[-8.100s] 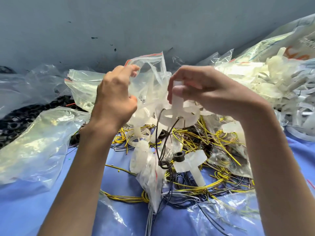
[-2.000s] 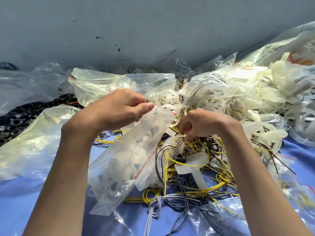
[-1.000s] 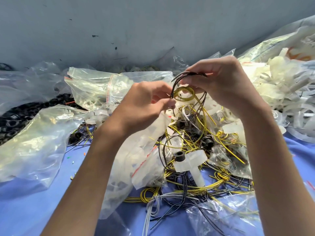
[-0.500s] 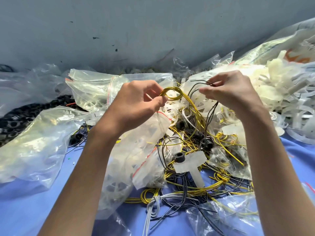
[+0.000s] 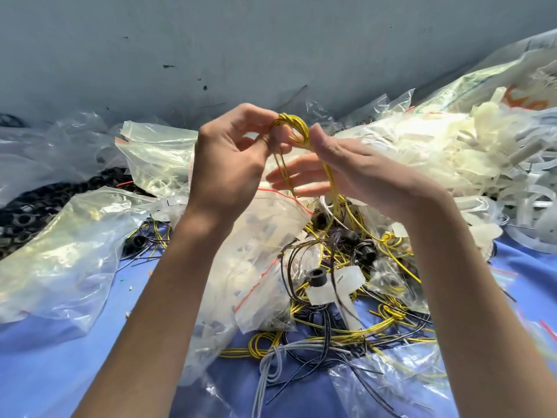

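Observation:
A small coil of yellow wire (image 5: 297,128) is raised above the heap, its two tails hanging down into the tangle. My left hand (image 5: 232,164) pinches the coil's left side between thumb and fingertips. My right hand (image 5: 346,173) has its thumb pressed against the coil's right side, with the other fingers stretched out straight to the left behind the tails. Below them lies a tangle of yellow, black and grey wires (image 5: 340,300) with black ring parts (image 5: 315,276) and a white T-shaped plastic piece (image 5: 334,285).
Clear zip bags (image 5: 265,254) lie under my left forearm and at left (image 5: 60,254). A heap of white plastic parts (image 5: 470,158) fills the right side, black rings (image 5: 27,212) the far left. A blue cloth (image 5: 45,372) covers the table; a grey wall stands behind.
My right hand has let go of the black wire loop and come left to the yellow coil, fingers now stretched out. My left hand has lifted the coil slightly higher.

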A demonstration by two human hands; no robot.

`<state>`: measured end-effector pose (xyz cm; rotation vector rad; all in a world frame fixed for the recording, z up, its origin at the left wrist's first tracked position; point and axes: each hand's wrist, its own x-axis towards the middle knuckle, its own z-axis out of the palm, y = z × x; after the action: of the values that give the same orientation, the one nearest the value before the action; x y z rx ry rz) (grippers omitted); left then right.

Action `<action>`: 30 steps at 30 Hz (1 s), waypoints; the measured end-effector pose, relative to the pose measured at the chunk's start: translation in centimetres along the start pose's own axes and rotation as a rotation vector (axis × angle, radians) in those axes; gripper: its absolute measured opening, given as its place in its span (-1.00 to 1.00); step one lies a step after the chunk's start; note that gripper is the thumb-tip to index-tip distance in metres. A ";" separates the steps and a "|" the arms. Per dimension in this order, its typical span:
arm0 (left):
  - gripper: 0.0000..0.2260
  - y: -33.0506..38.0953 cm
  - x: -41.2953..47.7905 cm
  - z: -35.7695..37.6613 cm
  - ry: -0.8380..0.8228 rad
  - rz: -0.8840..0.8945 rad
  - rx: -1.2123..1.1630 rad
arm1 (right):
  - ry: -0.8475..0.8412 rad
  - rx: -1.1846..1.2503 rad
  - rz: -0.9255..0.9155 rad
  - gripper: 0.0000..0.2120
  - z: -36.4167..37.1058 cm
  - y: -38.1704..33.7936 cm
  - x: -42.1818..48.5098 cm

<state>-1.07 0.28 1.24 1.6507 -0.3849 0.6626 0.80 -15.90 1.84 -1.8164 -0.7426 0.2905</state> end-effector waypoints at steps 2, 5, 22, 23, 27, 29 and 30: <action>-0.85 0.2 -0.1 0.1 0.002 -0.019 -0.098 | 0.012 0.007 -0.037 -0.60 0.1 -0.1 0.0; -0.91 0.1 0.1 0.0 0.030 -0.035 -0.077 | 0.088 0.031 -0.114 -0.69 -0.1 -0.2 -0.1; -0.90 0.3 -0.3 0.7 -0.043 -0.028 0.198 | 0.282 -0.176 -0.264 -0.77 0.0 -0.7 0.1; -0.89 0.4 -0.3 0.8 -0.067 -0.039 0.180 | 0.274 -0.161 -0.244 -0.81 0.0 -0.7 0.2; -0.69 0.8 -0.4 1.2 -0.155 -0.100 0.085 | 0.257 -0.080 -0.250 -0.67 -0.1 -0.1 0.6; -0.55 0.8 -0.5 1.4 -0.170 -0.137 0.056 | 0.255 -0.048 -0.268 -0.67 -0.1 0.0 0.6; -0.51 0.7 -0.5 1.4 -0.175 -0.156 0.050 | 0.256 -0.040 -0.278 -0.67 -0.1 0.0 0.6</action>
<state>-1.64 -1.27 1.36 1.7721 -0.3630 0.4158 1.30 -15.59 1.95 -1.7210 -0.8098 -0.1375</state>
